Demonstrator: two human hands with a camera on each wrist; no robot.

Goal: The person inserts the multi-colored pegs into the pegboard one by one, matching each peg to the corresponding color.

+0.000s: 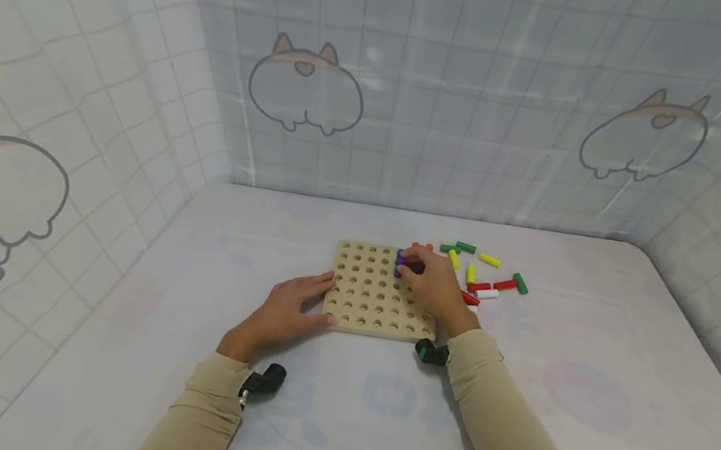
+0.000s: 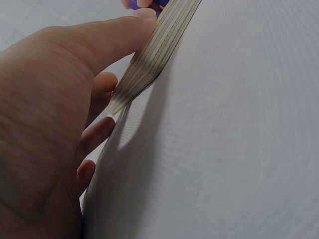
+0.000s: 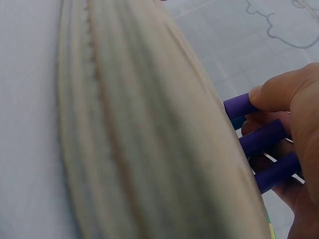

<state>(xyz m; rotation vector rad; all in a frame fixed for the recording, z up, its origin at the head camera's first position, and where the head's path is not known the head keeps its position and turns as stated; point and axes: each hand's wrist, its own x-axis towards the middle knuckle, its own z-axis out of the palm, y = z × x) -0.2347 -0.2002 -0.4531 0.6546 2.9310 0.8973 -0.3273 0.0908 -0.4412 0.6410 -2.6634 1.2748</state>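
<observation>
A pale wooden peg board (image 1: 378,333) with rows of round holes lies flat on the white table. My left hand (image 1: 288,309) rests along its left side, thumb at the near corner; in the left wrist view that thumb (image 2: 117,40) touches the layered edge. Over the board's far right part, my right hand (image 1: 439,283) pinches a purple peg (image 3: 240,105) at the board surface. Two more purple pegs, one in the middle (image 3: 263,138) and one lower (image 3: 277,173), stand upright beside it. A bit of a blue peg (image 3: 238,122) shows behind them.
Right of the board lie loose pegs: green (image 1: 466,247), yellow (image 1: 489,261), red (image 1: 505,285) and white (image 1: 487,294). Orange pegs (image 1: 430,247) show just past my right hand. A tiled-pattern curtain (image 1: 474,156) rises behind the table.
</observation>
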